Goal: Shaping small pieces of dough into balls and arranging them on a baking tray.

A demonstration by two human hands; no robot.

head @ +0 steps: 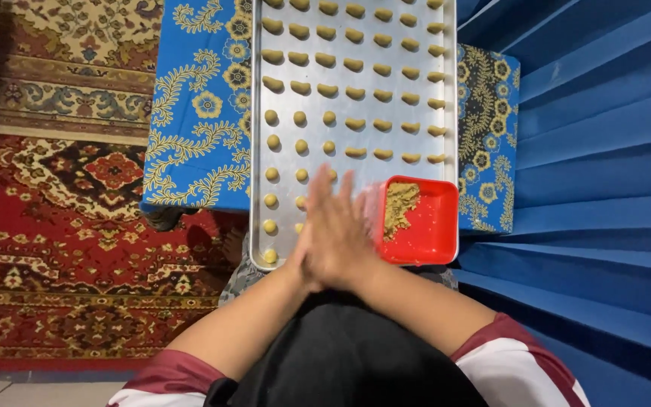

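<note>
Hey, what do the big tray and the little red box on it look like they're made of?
The tray looks like bare metal, probably aluminium: pale grey, matte, with soft reflections and a thin raised rim. The red box looks like moulded plastic: uniform bright colour, slightly translucent walls, rounded corners. It holds a lump of dough.

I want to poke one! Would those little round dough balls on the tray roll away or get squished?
The dough balls look rounded, so a nudge would probably roll them on the smooth metal tray. They are likely soft: the neighbouring crescent pieces seem shaped from the same dough, so a poke may dent one. Being tiny, they are probably light.
</note>
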